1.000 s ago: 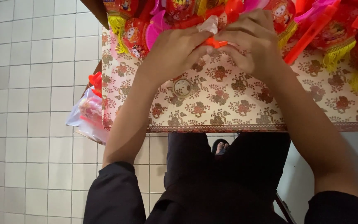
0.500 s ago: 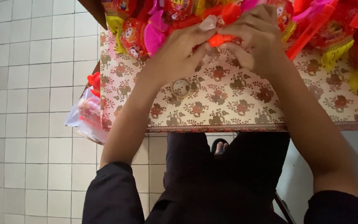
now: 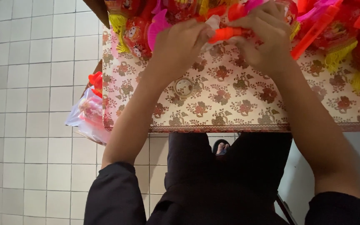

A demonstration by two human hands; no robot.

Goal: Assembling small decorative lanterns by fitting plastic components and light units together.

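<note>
Worktop [image 3: 238,104], floral-covered, with red ornaments [image 3: 338,37] heaped along its far edge. My left hand [image 3: 180,43] and right hand [image 3: 263,39] both pinch an orange piece [image 3: 228,32] there, mid-assembly; the next move likely calls for steady alignment.

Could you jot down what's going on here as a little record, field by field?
Left hand: left hand pinches one end of the orange plastic piece
Right hand: right hand grips its other end, with a bit of white wrapping beside it
Surface: table under a floral patterned cloth
Near the hands: roll of clear tape on the cloth
Far side: heap of red and yellow ornaments
Table's left edge: clear plastic bag hanging over the white tiled floor
</note>
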